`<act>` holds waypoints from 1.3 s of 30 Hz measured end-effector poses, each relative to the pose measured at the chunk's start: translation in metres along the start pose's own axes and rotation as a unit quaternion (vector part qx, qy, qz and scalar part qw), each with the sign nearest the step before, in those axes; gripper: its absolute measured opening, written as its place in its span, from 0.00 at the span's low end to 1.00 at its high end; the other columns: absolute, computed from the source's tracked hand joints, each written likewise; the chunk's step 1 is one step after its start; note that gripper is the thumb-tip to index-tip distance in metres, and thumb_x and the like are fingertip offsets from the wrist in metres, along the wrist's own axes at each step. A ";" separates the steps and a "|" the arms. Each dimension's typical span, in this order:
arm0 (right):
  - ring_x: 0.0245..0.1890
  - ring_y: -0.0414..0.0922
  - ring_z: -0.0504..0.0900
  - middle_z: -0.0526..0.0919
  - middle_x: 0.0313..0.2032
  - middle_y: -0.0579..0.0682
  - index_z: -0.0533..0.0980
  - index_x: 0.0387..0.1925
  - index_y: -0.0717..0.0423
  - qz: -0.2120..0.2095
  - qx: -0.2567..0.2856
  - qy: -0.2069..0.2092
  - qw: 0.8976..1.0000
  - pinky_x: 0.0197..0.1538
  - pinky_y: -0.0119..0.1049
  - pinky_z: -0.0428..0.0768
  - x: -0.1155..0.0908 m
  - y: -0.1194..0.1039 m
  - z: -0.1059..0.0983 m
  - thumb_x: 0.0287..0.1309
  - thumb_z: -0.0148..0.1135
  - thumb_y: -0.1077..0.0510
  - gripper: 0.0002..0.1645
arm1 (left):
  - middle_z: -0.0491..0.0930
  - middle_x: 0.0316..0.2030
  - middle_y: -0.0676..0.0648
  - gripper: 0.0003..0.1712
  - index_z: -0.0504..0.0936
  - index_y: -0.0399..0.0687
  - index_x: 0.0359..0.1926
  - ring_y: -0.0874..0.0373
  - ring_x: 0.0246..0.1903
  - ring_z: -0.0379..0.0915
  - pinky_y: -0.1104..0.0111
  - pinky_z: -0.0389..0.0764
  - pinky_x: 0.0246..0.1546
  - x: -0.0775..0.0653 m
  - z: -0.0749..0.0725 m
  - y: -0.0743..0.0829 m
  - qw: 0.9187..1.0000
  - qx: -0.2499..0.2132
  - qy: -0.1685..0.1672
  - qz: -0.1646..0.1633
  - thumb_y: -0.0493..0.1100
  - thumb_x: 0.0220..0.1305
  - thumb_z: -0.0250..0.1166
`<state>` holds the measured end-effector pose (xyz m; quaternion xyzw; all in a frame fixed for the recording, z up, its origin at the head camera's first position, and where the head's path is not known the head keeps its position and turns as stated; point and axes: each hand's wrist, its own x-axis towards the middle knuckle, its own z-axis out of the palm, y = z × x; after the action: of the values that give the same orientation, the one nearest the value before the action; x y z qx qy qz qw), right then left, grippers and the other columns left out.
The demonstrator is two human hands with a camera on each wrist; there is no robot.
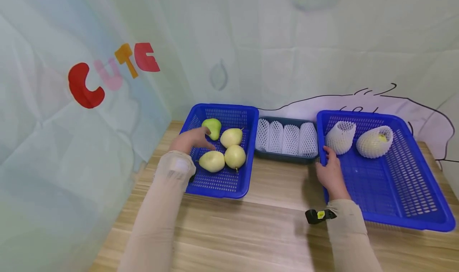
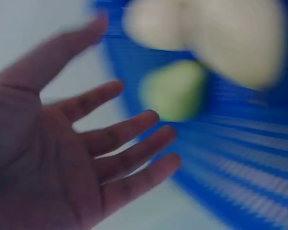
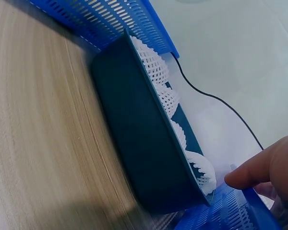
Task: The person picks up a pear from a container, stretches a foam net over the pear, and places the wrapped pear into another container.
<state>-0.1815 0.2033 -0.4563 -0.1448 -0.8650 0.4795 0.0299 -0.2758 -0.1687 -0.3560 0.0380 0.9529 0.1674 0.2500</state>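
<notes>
In the head view my left hand [image 1: 193, 139] is over the left blue basket [image 1: 247, 180], its fingers apart and nothing held. Nearest to it is a green pear [image 1: 214, 127]. Beside that lie three pale yellow pears, one of them the front-left pear [image 1: 211, 162]. The left wrist view shows my palm [image 2: 43, 158] with spread fingers short of the blurred green pear [image 2: 170, 91]. My right hand [image 1: 332, 176] rests at the left rim of the right blue basket [image 1: 423, 184]. Its thumb [image 3: 252, 172] shows by that rim in the right wrist view; its other fingers are mostly hidden.
A dark green tray [image 1: 287, 157] stands between the baskets, holding several white foam net sleeves [image 1: 289, 139]. Inside the right basket are two net-wrapped fruits, a left one [image 1: 340, 138] and a right one [image 1: 374, 142]. A printed cloth [image 1: 229, 48] hangs behind the wooden table [image 1: 251, 236].
</notes>
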 end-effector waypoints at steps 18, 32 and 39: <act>0.59 0.66 0.57 0.57 0.59 0.74 0.50 0.67 0.64 0.006 0.004 0.001 1.000 0.61 0.57 0.56 0.001 -0.001 0.001 0.57 0.47 0.67 0.36 | 0.55 0.68 0.42 0.51 0.64 0.60 0.66 0.39 0.66 0.46 0.47 0.54 0.61 0.018 0.034 -0.025 0.991 0.033 -0.085 -0.097 0.56 0.37 0.76; 0.59 0.66 0.57 0.58 0.58 0.74 0.51 0.66 0.64 -0.003 0.003 0.009 1.000 0.61 0.56 0.56 0.000 -0.002 -0.001 0.56 0.47 0.67 0.36 | 0.71 0.51 0.43 0.44 0.65 0.46 0.59 0.47 0.50 0.66 0.54 0.67 0.51 0.029 0.023 -0.021 0.996 0.013 -0.072 0.045 0.49 0.40 0.75; 0.59 0.66 0.57 0.57 0.58 0.74 0.49 0.67 0.64 0.004 0.000 -0.005 1.000 0.60 0.57 0.57 -0.001 -0.004 -0.002 0.57 0.46 0.67 0.36 | 0.70 0.53 0.38 0.47 0.62 0.40 0.63 0.46 0.49 0.66 0.56 0.69 0.51 0.026 0.016 -0.009 0.986 -0.050 -0.014 0.161 0.42 0.42 0.73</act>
<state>-0.1808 0.2029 -0.4521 -0.1459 -0.8645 0.4804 0.0242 -0.2902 -0.1685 -0.3846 0.1806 0.9214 0.2520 0.2344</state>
